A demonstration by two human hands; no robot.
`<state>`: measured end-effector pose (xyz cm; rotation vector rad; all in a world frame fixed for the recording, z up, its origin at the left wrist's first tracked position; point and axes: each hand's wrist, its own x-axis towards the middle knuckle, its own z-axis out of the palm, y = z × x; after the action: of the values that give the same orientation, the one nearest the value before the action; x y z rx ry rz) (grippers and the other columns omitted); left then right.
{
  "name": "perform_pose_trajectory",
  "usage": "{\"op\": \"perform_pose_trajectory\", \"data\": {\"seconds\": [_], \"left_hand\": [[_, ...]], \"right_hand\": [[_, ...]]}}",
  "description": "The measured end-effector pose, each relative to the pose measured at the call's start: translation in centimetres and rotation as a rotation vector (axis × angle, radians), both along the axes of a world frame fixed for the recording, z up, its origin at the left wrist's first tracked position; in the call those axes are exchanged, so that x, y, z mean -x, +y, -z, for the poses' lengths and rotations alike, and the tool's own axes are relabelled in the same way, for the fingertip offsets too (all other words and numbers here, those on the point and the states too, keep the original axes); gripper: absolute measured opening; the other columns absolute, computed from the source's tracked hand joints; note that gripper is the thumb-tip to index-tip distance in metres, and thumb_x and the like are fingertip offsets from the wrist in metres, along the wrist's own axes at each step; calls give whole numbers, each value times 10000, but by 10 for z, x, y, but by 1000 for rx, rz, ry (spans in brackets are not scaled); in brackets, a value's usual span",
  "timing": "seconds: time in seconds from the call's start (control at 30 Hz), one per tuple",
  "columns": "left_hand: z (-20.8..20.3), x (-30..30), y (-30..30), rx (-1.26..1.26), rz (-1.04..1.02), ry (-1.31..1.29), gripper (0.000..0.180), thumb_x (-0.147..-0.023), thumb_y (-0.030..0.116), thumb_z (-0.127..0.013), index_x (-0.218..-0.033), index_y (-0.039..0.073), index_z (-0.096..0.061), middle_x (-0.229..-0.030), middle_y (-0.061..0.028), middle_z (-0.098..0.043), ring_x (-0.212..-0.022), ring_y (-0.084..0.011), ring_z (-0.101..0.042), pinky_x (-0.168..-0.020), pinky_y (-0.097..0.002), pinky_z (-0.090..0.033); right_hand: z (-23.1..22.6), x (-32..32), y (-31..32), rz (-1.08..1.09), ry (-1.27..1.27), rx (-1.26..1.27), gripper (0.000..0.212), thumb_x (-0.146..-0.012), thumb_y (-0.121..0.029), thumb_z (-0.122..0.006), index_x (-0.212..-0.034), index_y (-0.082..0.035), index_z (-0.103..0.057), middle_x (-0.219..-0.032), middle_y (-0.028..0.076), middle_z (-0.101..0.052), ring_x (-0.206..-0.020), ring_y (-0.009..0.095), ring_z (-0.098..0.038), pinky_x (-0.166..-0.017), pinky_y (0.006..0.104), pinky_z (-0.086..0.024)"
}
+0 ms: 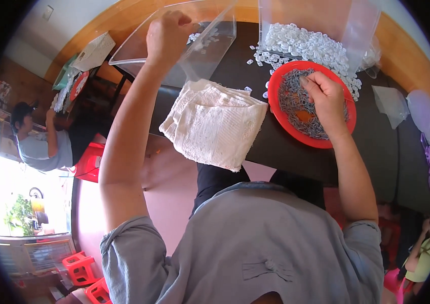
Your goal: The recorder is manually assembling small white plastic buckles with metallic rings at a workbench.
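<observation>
Dark table (283,157) spreads beneath both my hands. One clear bin (136,45) sits under my left hand (169,38), whose fingers are curled; how tightly they close, and on what, I cannot tell. Another clear bin stands beyond my right hand (323,93). White cloth (215,124) lies folded between my hands, nearer me. Red bowl (274,93) is under my right hand, its thumb and forefinger brought together in a pinch; anything between them is hidden. To pick well, I'd judge it best to come in from above the rim, take loose bits off the top and pinch lightly, so neighbours don't spill. Counting down: one table, two bins, one cloth, one bowl; white pieces (301,43) heaped beyond my right hand and grey bits (313,129) around its fingertips in the bowl, both too many to count.
</observation>
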<state>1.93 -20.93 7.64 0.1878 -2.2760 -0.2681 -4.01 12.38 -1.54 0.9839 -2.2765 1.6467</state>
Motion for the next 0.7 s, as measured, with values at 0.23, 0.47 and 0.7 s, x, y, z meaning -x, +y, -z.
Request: {"op": "perform_pose_trajectory", "data": {"seconds": [0.23, 0.47, 0.7], "left_hand": [[30, -45, 21, -128, 214, 116, 307, -770, 309, -743, -672, 38, -638, -665, -94, -599, -664, -298, -579, -649, -403, -440], [42, -12, 45, 99, 239, 290, 412, -693, 273, -796, -540, 55, -481, -547, -68, -488, -554, -271, -512, -569, -399, -398], [51, -28, 83, 349, 270, 493, 268, -665, 165, -777, -847, 82, -600, -901, -79, -553, -871, -305, -514, -706, -417, -422]], "right_hand": [[-4, -9, -2, 13, 113, -48, 160, -892, -105, -633, -779, -3, -582, -594, 14, -477, -559, 84, -477, -515, 255, -373], [-5, -35, -20, -183, 538, -104, 111, -780, 15, -692, -804, -14, -587, -721, 99, -572, -646, 254, -585, -561, 336, -455], [0, -21, -7, -71, 427, -105, 78, -816, 7, -669, -832, 1, -593, -726, 117, -603, -616, 239, -604, -566, 314, -462]]}}
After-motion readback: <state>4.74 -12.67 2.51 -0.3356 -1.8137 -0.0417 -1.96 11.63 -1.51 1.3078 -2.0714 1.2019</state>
